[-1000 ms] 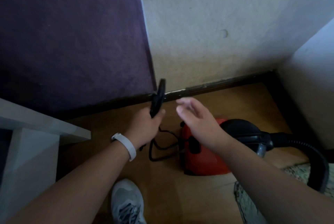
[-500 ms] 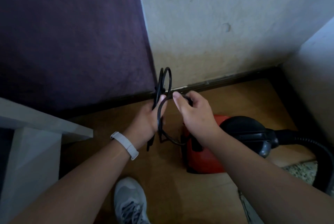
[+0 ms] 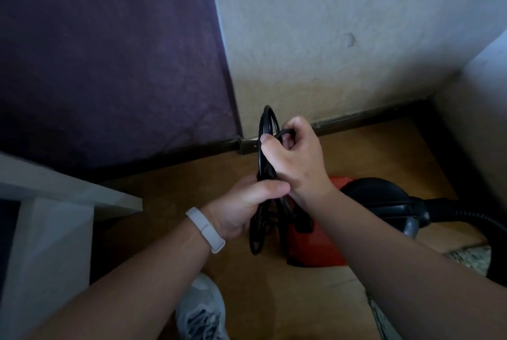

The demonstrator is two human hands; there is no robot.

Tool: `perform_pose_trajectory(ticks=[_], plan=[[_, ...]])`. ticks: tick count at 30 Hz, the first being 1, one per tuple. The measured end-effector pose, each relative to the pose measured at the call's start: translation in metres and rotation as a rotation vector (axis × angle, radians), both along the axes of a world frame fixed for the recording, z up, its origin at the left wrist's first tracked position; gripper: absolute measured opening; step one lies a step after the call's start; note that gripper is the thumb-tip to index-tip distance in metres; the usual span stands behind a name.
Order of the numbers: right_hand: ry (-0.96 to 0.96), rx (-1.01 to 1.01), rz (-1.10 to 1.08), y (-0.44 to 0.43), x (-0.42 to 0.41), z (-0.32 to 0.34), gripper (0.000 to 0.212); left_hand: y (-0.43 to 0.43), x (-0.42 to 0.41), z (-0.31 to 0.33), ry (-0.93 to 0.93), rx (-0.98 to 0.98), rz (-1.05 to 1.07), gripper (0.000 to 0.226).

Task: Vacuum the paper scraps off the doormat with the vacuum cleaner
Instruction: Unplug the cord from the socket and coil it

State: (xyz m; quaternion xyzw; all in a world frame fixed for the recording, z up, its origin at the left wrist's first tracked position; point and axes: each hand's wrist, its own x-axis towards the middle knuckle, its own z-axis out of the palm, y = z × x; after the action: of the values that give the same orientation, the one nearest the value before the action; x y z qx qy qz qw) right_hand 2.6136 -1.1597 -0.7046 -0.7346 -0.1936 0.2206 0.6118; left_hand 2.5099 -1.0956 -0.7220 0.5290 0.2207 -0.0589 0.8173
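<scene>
A red vacuum cleaner with a black top sits on the wooden floor below my hands. Its black ribbed hose runs off to the right. My left hand, with a white wristband, grips a bundle of coiled black power cord at its middle. My right hand is just above it, fingers curled round a strand of the same cord near the top of the coil. A corner of the speckled doormat shows at the right edge; no paper scraps are visible on it.
A dark purple panel and a plastered wall stand ahead, with a dark skirting along the floor. A white furniture edge juts in at the left. My grey shoe is at the bottom centre.
My right hand has come from open above the vacuum to the cord and now grips a loop. The coil in my left hand has grown by a loop. The view tilted down slightly.
</scene>
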Motion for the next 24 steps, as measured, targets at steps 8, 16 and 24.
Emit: perform_pose_trajectory(ticks=[8,16,24], plan=[[-0.042,-0.069,0.111,-0.028,0.019,-0.003,0.027,-0.016,0.023,-0.004,0.051,0.247,-0.102,0.047],[-0.135,-0.166,-0.117,-0.108,0.07,-0.013,0.021,-0.051,0.105,-0.007,0.067,0.971,-0.436,0.066],[-0.172,-0.457,-0.438,-0.24,0.119,-0.041,0.028,-0.097,0.163,0.0,0.026,1.256,-0.824,0.05]])
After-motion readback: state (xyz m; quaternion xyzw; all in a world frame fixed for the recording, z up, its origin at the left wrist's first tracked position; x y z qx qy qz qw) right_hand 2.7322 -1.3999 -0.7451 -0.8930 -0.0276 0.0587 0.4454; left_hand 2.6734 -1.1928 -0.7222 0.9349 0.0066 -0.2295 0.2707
